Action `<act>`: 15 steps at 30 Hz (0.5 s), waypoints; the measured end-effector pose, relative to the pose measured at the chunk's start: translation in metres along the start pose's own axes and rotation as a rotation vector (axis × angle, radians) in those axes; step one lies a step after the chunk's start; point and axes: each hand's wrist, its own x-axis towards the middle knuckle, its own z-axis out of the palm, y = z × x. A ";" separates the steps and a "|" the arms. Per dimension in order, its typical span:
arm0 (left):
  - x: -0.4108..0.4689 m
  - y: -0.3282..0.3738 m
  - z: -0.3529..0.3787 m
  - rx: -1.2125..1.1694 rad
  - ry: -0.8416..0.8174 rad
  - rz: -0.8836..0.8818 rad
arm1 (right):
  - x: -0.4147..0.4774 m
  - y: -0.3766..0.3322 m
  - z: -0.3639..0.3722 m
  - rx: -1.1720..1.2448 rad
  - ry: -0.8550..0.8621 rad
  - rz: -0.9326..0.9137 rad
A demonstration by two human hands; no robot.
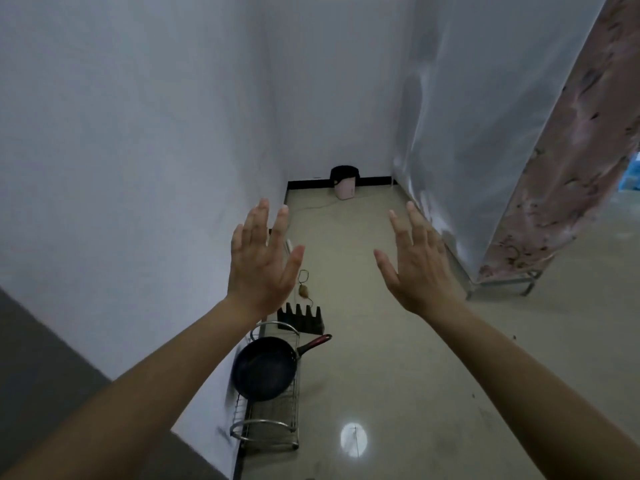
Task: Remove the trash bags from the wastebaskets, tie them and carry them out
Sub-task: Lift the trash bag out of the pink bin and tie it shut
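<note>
Both hands were held up ahead of the person, backs to the camera, fingers straight and spread, grasping nothing. The left hand (259, 258) was close to the plain white wall (138, 150), and the right hand (415, 261) was well apart from it, over the glossy beige tiled floor (398, 375).

Under the left forearm, a dark round frying pan (265, 368) with a dark red handle leaned in a metal wire dish rack (273, 420) standing on the floor by the wall. Just beyond the rack stood a black slotted stand (301, 320), then a small tan plug on a thin cord (304, 289).

To the right hung a silvery grey sheet (467, 133) and, beside it, a pink floral cloth (571, 168) over a metal frame.

At the far end of the passage, the small pink wastebasket (344, 190) stood against the black skirting, with the black trash bag (343, 171) folded over its rim.
</note>
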 end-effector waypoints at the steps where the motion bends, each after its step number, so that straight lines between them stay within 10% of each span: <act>1: 0.013 -0.002 0.018 -0.005 -0.011 0.009 | 0.012 0.010 0.013 0.003 -0.020 0.003; 15: 0.355 -0.003 0.210 -0.106 0.053 0.048 | 0.302 0.204 0.078 -0.108 0.066 0.041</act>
